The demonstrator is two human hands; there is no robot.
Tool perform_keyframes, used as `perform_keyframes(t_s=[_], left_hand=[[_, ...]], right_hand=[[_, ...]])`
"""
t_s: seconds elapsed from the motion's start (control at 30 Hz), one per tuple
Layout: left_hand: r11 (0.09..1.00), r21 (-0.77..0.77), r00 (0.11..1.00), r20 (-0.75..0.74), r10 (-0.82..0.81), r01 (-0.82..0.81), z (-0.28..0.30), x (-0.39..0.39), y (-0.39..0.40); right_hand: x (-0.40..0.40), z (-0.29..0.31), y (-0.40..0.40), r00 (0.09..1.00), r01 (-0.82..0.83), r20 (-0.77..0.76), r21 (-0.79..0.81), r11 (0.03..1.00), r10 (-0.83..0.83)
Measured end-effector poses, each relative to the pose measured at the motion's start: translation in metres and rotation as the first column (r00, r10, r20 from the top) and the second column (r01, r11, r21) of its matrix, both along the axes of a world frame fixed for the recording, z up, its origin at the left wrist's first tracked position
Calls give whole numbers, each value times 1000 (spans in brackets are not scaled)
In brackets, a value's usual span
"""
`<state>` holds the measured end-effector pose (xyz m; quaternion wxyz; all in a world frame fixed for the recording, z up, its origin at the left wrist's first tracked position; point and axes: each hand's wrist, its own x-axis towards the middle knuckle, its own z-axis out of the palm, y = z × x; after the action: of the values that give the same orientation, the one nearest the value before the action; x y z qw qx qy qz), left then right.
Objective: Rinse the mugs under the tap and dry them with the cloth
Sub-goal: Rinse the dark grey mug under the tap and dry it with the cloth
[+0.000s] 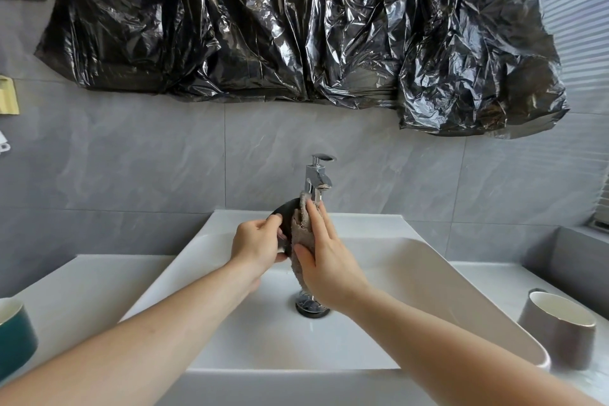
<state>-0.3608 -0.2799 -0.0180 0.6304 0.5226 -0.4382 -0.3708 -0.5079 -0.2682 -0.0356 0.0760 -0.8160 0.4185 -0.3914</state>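
Over the white sink (pixel 412 273), my left hand (pixel 255 245) grips a black mug (pixel 286 211) by its rim and side. My right hand (pixel 324 260) holds a grey-brown cloth (pixel 301 234) against the mug, fingers stretched over the cloth and thumb under it. The cloth hangs down toward the drain (pixel 311 306). The chrome tap (pixel 317 180) stands just behind the mug; no water stream is visible. A grey mug with a white inside (pixel 560 328) stands on the counter at the right. A dark green mug (pixel 13 336) stands at the left edge.
A white counter (pixel 85 287) runs on both sides of the sink. Grey tiles cover the wall (pixel 148 158) behind it, and crumpled black plastic sheeting (pixel 296 20) hangs above. A raised grey ledge (pixel 576 257) borders the counter at the right.
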Motion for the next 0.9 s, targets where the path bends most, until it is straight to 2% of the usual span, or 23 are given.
perform_keyframes(t_s=[0.07, 0.1, 0.17, 0.23, 0.33, 0.43, 0.5, 0.57, 0.67, 0.8, 0.9], left_hand=[[1000, -11, 1000, -13, 21, -21, 1, 1, 1], [999, -16, 999, -15, 29, -29, 1, 2, 2], [999, -27, 999, -16, 30, -30, 3, 5, 3], [999, -41, 1000, 2, 24, -24, 4, 7, 3], [999, -41, 1000, -17, 16, -17, 4, 6, 2], [1000, -20, 987, -158, -1, -2, 5, 6, 1], [999, -35, 963, -268, -13, 4, 8, 7, 1], [998, -64, 942, -334, -35, 14, 11, 7, 3], [996, -80, 942, -332, -52, 27, 14, 6, 4], [997, -50, 944, -323, -72, 59, 12, 7, 6], [996, -26, 934, -347, -90, 87, 14, 7, 5]], right_hand=[[-2, 0, -3, 997, 3, 81, 67, 998, -8], [-3, 1, -5, 985, -15, 171, 138, 990, -9], [-6, 3, -8, 921, -89, 388, 315, 945, -43], [-12, 4, -12, 853, -166, 512, 443, 881, -96], [-15, 5, -14, 771, -289, 628, 495, 820, -108], [-14, 8, -13, 706, -362, 696, 516, 776, -132], [-11, 7, -12, 682, -412, 715, 549, 727, -153], [-9, 4, -13, 713, -401, 683, 580, 709, -155], [-6, -1, -14, 754, -352, 636, 601, 718, -163], [-8, -5, -14, 864, -236, 469, 695, 679, -180], [-9, -3, -16, 848, -237, 490, 690, 684, -201]])
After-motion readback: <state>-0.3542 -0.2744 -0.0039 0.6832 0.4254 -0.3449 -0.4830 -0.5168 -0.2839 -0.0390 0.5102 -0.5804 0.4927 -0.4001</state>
